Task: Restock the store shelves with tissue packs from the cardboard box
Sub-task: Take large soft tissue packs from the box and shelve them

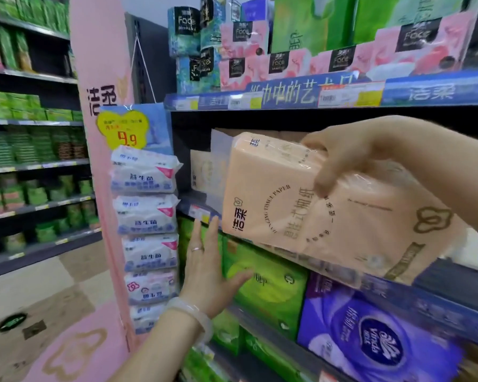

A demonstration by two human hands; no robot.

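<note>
I see my right hand (351,158) holding a big peach pack (301,213) of tissues. My fingers curl over its top edge and my thumb presses on its front, so the grip is tight on the pack. The pack is tilted, with its left end up by the middle shelf (202,209) and its right end lower, toward me. It hangs in the air in front of the shelf opening, partly over the shelf's front edge. I cannot tell if it touches the shelf.

My left hand (210,268) is lower down, under the left corner of the pack. Its fingers are straight and point up, and it holds nothing. The fingertips are near the shelf edge. There is a ring on one finger and a pale bangle (191,312) on the wrist.

Behind the pack, more peach packs (204,172) stand on the same shelf. Below that shelf are green packs (268,285) and a purple pack (370,340). On the top shelf sit pink packs (287,64). To the left, white packs (146,213) hang in a strip under a yellow price tag (123,130).
</note>
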